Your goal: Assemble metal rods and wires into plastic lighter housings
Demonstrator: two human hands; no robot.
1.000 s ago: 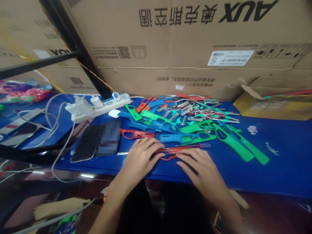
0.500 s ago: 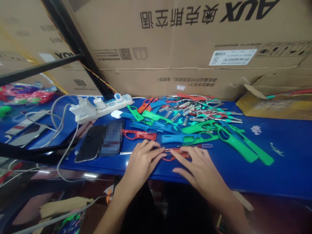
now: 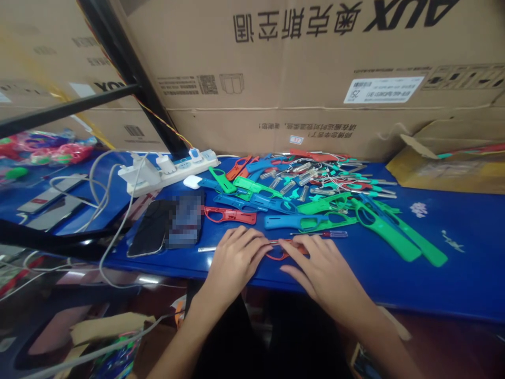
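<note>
"Red casing (image 3: 279,256), lower centre: what's changed?"
"The right hand (image 3: 325,263), thumb free, has shifted inward, seemingly pressing rather than gripping; the left hand (image 3: 236,256) pinches its left end."

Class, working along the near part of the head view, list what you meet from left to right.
Black phone, left hand, orange-red casing, right hand, long green casing, small pale scrap.
</note>
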